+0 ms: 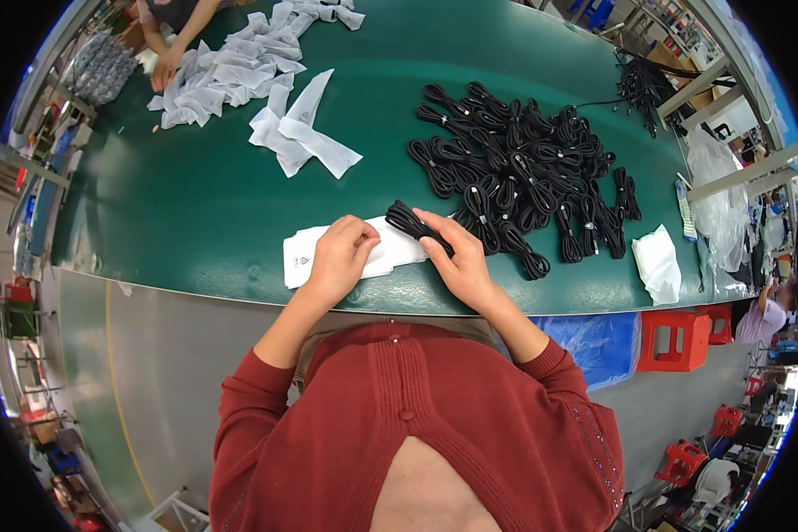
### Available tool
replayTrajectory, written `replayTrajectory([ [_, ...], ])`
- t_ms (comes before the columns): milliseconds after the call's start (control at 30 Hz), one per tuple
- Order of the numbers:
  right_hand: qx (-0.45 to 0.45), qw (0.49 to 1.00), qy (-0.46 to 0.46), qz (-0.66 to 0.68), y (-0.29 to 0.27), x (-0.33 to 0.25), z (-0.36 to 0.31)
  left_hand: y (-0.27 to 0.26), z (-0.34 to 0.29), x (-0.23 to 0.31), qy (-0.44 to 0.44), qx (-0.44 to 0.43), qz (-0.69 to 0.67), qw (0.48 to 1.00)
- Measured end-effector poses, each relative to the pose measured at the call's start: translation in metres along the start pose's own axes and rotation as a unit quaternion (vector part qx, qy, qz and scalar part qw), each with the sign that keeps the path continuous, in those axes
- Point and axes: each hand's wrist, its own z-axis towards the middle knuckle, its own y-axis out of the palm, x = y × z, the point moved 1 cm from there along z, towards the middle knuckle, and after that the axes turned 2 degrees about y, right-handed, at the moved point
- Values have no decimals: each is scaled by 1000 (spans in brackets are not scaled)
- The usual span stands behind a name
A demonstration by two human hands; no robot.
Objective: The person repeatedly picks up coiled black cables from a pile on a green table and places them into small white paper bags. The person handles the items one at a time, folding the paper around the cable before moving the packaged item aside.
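Note:
My right hand [461, 262] is closed around one coiled black cable [406, 219], which is tied into a bundle. Beside it, my left hand [335, 260] has its fingers pinched at the edge of a white plastic bag on top of a small stack of flat white bags [299, 259]. The stack lies near the table's front edge, partly covered by both hands. Just beyond my right hand begins a large heap of similar black cable bundles [532, 173].
Filled white bags [306, 133] lie beyond my left hand, near a larger pile [239, 71] that a co-worker's hand [166, 69] touches. More white bags [656, 266] rest at the right of the green table [186, 204]. A red stool [674, 341] stands below the edge.

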Motion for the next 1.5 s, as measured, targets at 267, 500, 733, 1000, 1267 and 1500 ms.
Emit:
replayTrajectory([
  [267,-102,994,-19,-35,-8,-7,-2,-3,-3,-2,-81,24,-131,988],
  [500,-125,991,37,-5,-5,-5,0,-9,1,8,28,15,-129,991],
  [733,-150,988,-13,-23,-8,-8,2,-13,5,16,98,-22,-66,993],
  [1000,-112,896,307,300,15,6,4,-20,15,30,166,-9,29,986],
  [1267,23,986,1,163,14,-16,26,-43,37,20,25,26,-187,982],
  [1500,41,893,-47,-447,-8,35,64,-112,114,-9,5,306,-206,930],
])
